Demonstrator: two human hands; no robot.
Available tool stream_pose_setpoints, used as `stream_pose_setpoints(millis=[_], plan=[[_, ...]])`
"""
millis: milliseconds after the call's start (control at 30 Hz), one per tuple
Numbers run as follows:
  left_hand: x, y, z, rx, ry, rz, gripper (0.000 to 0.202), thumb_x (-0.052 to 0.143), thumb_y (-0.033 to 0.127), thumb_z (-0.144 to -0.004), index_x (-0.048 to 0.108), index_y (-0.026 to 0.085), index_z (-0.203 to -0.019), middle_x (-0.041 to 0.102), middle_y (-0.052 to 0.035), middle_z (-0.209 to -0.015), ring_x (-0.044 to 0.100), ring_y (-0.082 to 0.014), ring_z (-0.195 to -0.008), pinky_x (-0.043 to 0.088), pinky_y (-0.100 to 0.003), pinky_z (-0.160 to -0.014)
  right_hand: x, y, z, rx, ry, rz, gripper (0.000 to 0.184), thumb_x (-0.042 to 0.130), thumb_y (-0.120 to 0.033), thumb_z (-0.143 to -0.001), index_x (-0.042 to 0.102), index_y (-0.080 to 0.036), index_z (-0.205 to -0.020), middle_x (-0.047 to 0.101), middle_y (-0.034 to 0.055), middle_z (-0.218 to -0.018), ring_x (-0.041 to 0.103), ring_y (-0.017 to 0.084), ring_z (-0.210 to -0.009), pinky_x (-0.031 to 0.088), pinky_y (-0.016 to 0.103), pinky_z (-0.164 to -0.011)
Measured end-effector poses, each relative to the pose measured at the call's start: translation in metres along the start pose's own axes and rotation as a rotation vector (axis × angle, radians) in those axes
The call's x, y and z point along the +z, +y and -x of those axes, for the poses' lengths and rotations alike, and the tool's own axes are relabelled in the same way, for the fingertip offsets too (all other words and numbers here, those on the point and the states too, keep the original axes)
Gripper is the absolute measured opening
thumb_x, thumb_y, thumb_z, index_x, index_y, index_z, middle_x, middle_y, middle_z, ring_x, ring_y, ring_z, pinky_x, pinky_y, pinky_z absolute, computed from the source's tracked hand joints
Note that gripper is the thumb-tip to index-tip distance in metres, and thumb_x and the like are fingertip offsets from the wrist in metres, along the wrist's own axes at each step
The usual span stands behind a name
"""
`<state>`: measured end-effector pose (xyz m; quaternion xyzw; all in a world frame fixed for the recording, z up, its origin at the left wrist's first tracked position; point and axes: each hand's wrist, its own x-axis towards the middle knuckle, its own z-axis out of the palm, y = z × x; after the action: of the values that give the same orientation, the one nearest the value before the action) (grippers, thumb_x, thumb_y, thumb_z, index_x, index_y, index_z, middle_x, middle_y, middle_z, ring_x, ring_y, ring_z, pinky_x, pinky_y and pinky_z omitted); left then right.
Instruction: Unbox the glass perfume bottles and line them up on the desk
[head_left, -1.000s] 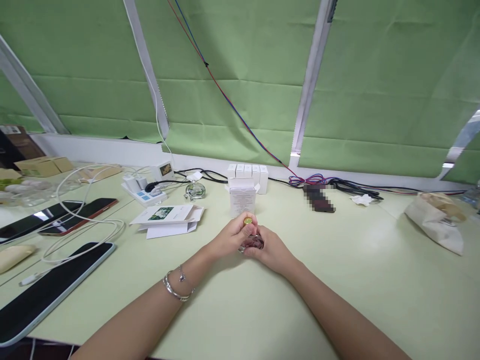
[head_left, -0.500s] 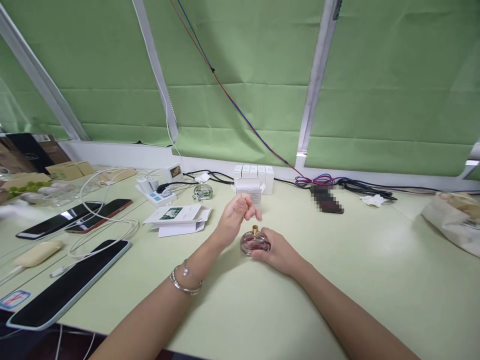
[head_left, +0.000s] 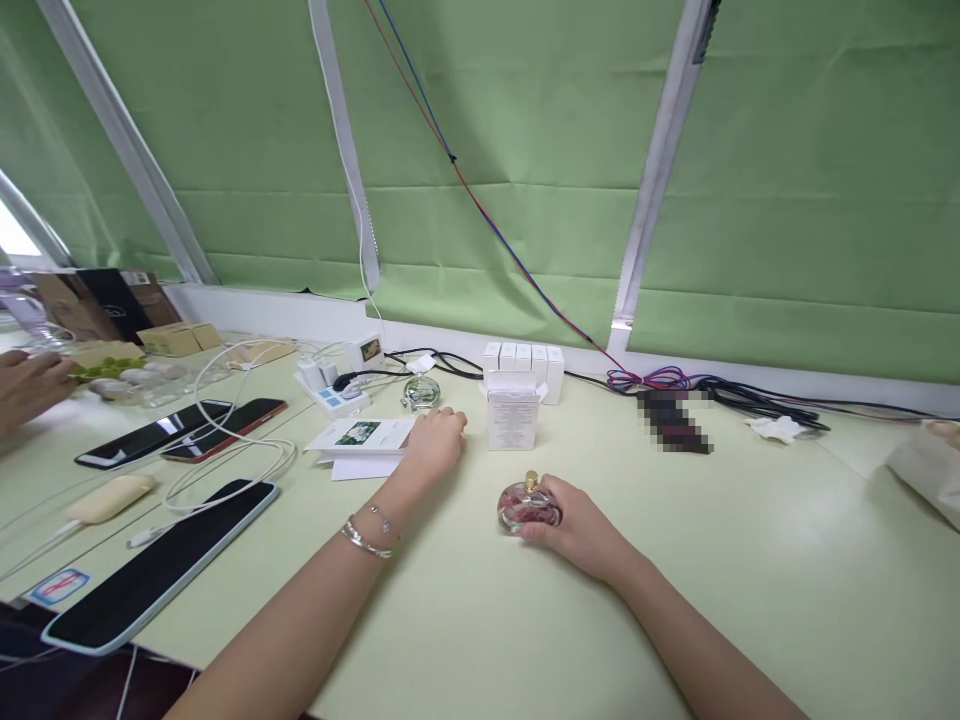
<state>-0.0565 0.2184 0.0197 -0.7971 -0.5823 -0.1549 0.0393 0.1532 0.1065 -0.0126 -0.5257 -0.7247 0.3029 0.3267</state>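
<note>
While the left hand (head_left: 439, 440) curls, contents unclear, the right hand (head_left: 576, 522) grasps the bottle (head_left: 521, 506) neck-up, broadside to the table's (head_left: 712, 560) far edge.

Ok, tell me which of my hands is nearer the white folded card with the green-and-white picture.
Left. Your left hand is at the right end of the card, contact unclear; your right hand is farther off to its right, holding the round, clear glass bottle.
</note>
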Motion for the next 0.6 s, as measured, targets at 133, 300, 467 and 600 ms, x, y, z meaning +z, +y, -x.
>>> stream_pose_setpoints(millis=[133,300,467,600], plan=[[0.005,0.010,-0.016,-0.012,-0.013,-0.124,0.027,0.041,0.001,-0.074,0.062,0.012,-0.087,0.065,-0.0163,-0.087,0.060,-0.0282,-0.089,0.041,-0.038,-0.077,0.001,0.002,-0.001,-0.016,-0.040,0.013,0.024,0.062,-0.037,-0.071,0.045,-0.021,-0.075,0.055,-0.0002,-0.079,0.050,0.017,-0.073,0.037,0.026,-0.062],[0.010,0.009,-0.044,-0.048,-0.054,-0.191,0.026,0.042,-0.001,-0.073,0.062,0.012,-0.082,0.066,-0.0157,-0.081,0.062,-0.0251,-0.080,0.043,-0.033,-0.069,0.003,0.005,-0.004,0.004,-0.025,0.019,0.022,0.060,-0.035,-0.071,0.044,-0.022,-0.075,0.055,0.0000,-0.080,0.051,0.017,-0.074,0.036,0.026,-0.062],[-0.008,0.012,-0.056,-0.091,0.032,-0.239,0.022,0.044,0.002,-0.074,0.062,0.010,-0.083,0.063,-0.0190,-0.093,0.057,-0.0304,-0.095,0.041,-0.037,-0.078,0.007,0.008,-0.006,0.004,-0.013,0.040,0.021,0.061,-0.033,-0.071,0.044,-0.022,-0.075,0.057,0.0007,-0.081,0.052,0.017,-0.074,0.037,0.026,-0.062],[-0.050,0.026,-0.026,-0.092,0.142,-0.212,0.026,0.036,0.021,-0.089,0.060,0.012,-0.088,0.063,-0.0152,-0.089,0.059,-0.0289,-0.086,0.042,-0.035,-0.070,0.009,0.008,-0.006,0.001,0.007,0.059,0.020,0.061,-0.033,-0.072,0.048,-0.022,-0.082,0.059,0.0023,-0.085,0.054,0.019,-0.078,0.038,0.027,-0.065]])
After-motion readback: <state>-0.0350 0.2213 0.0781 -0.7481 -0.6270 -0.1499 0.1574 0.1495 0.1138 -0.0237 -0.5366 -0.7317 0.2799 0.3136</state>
